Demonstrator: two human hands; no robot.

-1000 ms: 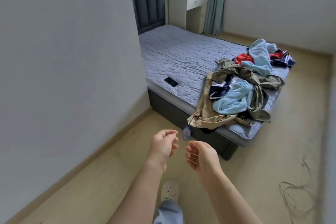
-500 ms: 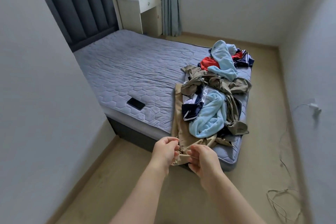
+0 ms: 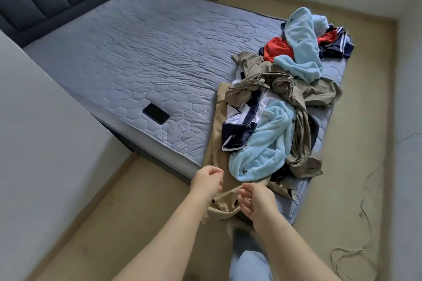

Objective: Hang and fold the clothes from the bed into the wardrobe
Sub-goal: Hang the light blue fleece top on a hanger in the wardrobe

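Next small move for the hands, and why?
Probably pinch the tan garment with both: left hand and right hand sit loosely curled right over its edge hanging off the bed, holding nothing.

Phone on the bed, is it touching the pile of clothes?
Apart. The head view shows bare quilted mattress between the phone and the pile of clothes.

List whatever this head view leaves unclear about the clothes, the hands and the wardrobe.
Wardrobe: outside the head view, past the frame edge.
Whether the left hand or right hand holds the beige garment: curled fingers and hand backs hide any contact.
Garment count in the pile: pieces tangle and cover one another.
Beige garment's lower end: hidden behind the right hand.
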